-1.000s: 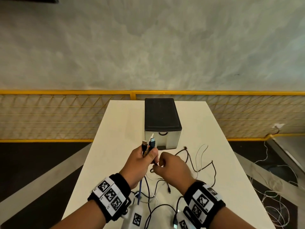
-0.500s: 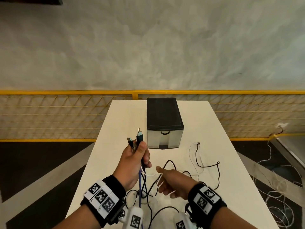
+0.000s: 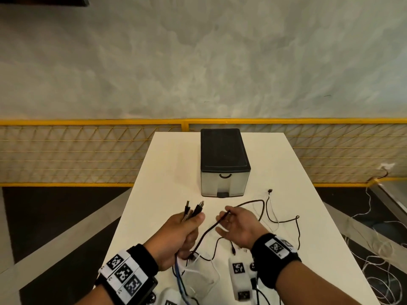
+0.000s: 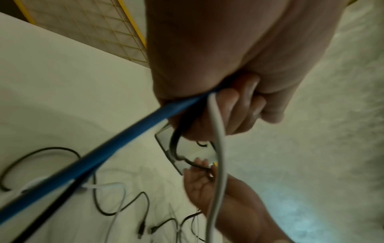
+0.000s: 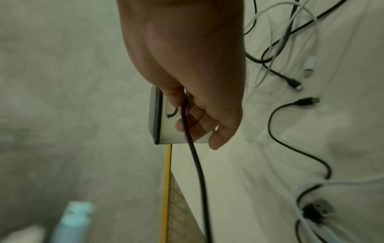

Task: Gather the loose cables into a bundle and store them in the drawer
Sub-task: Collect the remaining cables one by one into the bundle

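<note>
My left hand (image 3: 187, 226) grips a bundle of cable ends, and their plugs (image 3: 195, 209) stick up out of the fist. A blue cable (image 4: 124, 139) and a white cable (image 4: 218, 148) hang down from that hand (image 4: 228, 115). To its right, my right hand (image 3: 234, 224) pinches a black cable (image 3: 210, 228) between thumb and forefinger, the other fingers relaxed. This cable (image 5: 195, 156) trails from the hand (image 5: 199, 118) toward the left fist. Behind both hands stands the black-topped drawer box (image 3: 224, 155), its drawer shut. Loose black and white cables (image 3: 284, 221) lie on the white table (image 3: 167, 172).
White marker-tagged devices (image 3: 239, 276) sit at the table's near edge among cable loops. A loose black USB plug (image 5: 307, 102) lies on the table. A yellow mesh railing (image 3: 88, 150) runs behind the table. More white wires (image 3: 374, 238) lie on the floor at right.
The hands were together in front of the drawer box and have drawn apart. My right hand has left the bundle, turned palm inward and lifted a black cable. The loose cables shifted.
</note>
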